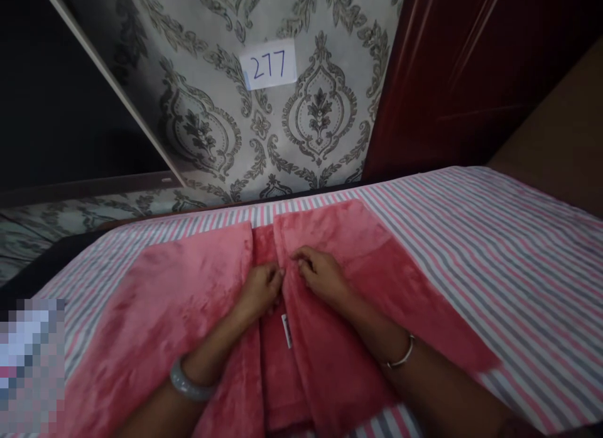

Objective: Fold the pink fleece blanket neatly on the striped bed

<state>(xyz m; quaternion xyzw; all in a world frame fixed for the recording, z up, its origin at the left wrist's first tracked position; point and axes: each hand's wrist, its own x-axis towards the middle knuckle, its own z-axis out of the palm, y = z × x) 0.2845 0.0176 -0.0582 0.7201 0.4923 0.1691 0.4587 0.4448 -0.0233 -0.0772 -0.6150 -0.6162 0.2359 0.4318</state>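
A pink plush blanket lies spread out, its two sides folded inward so that their edges run side by side with a narrow gap between them. Over that gap, my left hand is closed, its fingertips at the edge of the right-hand fold. My right hand rests on the same fold a little farther up, fingers curled at its edge. A small white label shows on the layer in the gap, just below my left hand. The fingertips are partly hidden in the plush.
Beneath the blanket is a striped sheet in pink, grey and white. Behind it stands a patterned wall with a paper marked 277. A dark screen is at left, a dark red door panel at right.
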